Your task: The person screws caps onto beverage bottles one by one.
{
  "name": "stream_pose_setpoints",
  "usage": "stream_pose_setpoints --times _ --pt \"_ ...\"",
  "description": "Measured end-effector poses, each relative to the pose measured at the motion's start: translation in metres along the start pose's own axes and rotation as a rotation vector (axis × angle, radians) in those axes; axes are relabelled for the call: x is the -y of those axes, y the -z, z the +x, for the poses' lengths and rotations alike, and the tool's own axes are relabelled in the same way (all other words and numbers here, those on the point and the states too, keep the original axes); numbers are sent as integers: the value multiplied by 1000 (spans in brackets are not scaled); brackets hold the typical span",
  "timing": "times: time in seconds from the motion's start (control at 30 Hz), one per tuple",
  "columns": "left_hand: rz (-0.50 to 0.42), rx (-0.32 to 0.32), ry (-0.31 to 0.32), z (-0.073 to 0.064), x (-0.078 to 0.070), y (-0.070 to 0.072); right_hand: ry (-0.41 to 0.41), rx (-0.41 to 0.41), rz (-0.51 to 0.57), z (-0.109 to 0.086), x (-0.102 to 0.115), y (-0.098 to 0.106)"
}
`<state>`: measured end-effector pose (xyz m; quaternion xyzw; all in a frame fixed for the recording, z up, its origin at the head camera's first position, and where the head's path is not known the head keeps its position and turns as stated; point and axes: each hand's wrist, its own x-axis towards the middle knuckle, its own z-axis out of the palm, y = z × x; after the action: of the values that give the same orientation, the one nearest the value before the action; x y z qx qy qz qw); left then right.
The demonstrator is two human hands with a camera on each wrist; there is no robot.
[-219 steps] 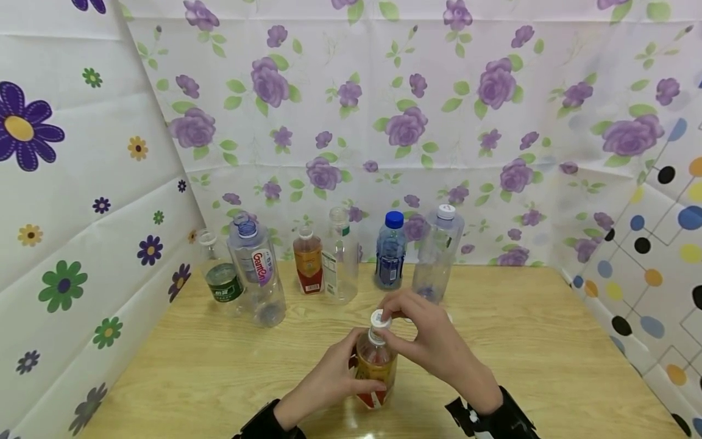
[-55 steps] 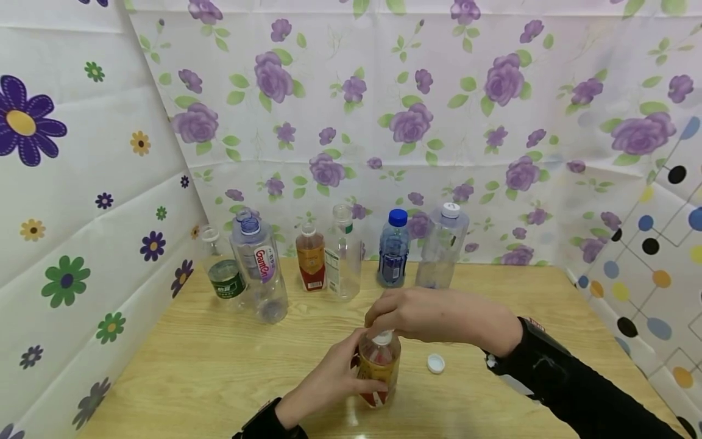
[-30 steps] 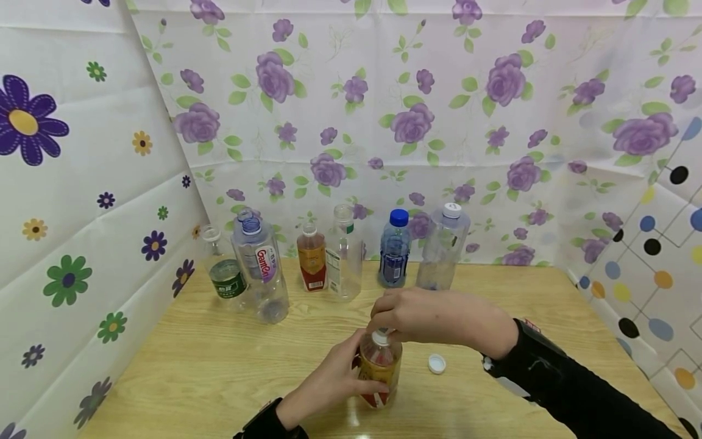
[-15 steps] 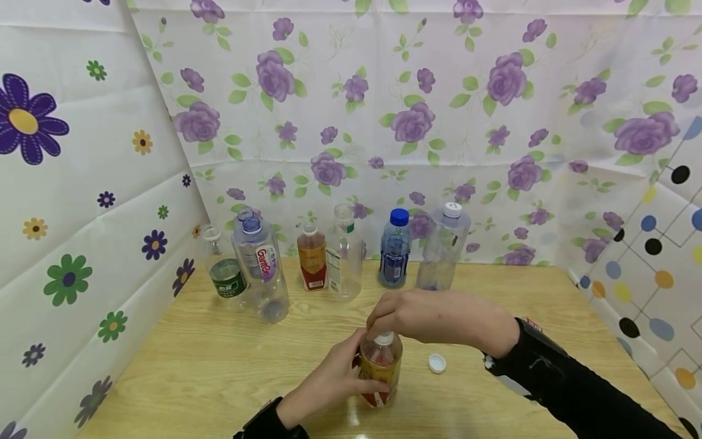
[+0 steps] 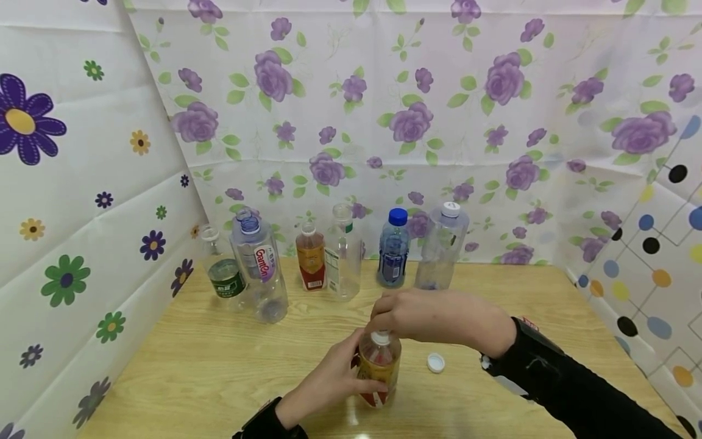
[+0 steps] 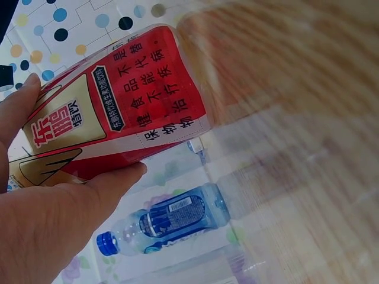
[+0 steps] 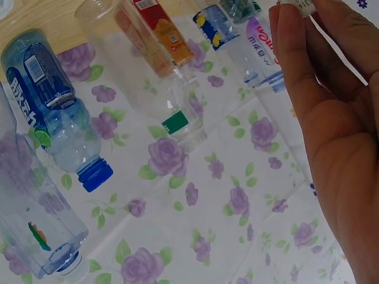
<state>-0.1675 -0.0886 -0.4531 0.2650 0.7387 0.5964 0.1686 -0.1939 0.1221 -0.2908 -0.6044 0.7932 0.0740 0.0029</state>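
The left hand (image 5: 336,373) wraps one red-and-gold Dongpeng drink bottle (image 5: 379,367) upright on the desk (image 5: 214,378), its contents unclear; the right hand (image 5: 410,314) pinches one white cap (image 7: 305,7) over it. One loose cap (image 5: 436,363) lies near, hollow side up; behind stand at least six more bottles (image 5: 393,259).

A wood-grain table (image 5: 192,378) is screened by flowered sheets (image 5: 351,36) behind and at left, and by a dotted sheet (image 5: 674,244) at right. A makeshift booth (image 5: 373,140) is thus formed; the room type cannot be told.
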Motion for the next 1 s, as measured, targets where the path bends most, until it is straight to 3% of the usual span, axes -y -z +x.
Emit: stream_pose_setpoints --times 0.4,1.0 --pt "47 -9 -18 3 2 1 99 -68 81 -1 -8 -1" --pt "33 -15 -5 4 3 1 -26 30 -43 1 2 0"
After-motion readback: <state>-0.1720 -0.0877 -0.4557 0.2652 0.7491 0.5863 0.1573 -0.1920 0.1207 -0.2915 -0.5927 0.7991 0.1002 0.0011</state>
